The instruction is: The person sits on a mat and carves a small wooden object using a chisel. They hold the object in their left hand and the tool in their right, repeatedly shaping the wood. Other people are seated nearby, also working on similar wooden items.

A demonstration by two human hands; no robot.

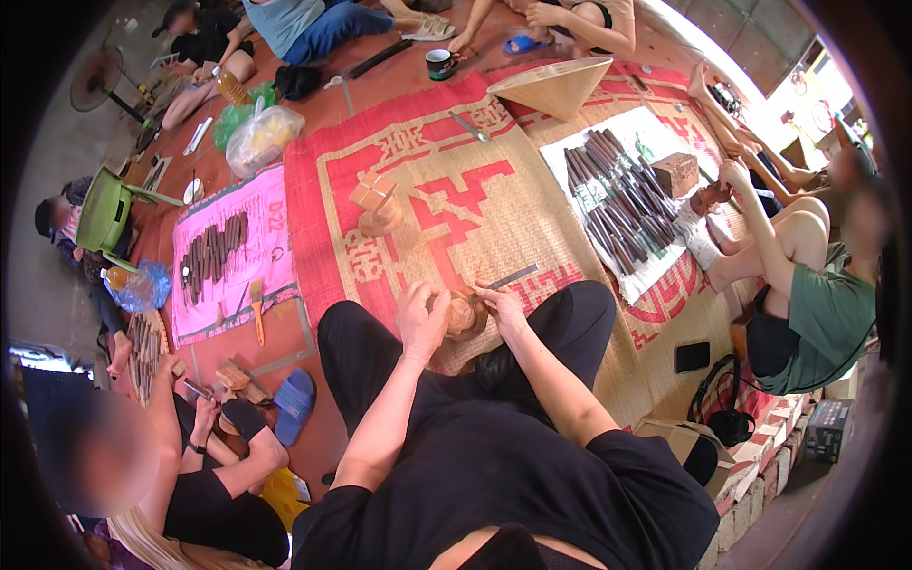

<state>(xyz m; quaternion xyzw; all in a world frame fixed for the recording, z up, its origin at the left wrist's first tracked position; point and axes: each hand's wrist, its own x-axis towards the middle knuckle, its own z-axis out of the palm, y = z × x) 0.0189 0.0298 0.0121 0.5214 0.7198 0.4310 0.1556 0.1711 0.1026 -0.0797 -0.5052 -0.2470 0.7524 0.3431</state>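
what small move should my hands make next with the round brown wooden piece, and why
Perhaps steady the round brown wooden piece with your left hand first: it sits between both hands, and a thin, dark, straight strip shows just beyond the fingers of your right hand, though its grip is unclear.

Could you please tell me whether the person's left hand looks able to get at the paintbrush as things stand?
Probably not by a straight, low reach: the bent left knee stands between the left hand and the paintbrush. Going over the knee looks free.
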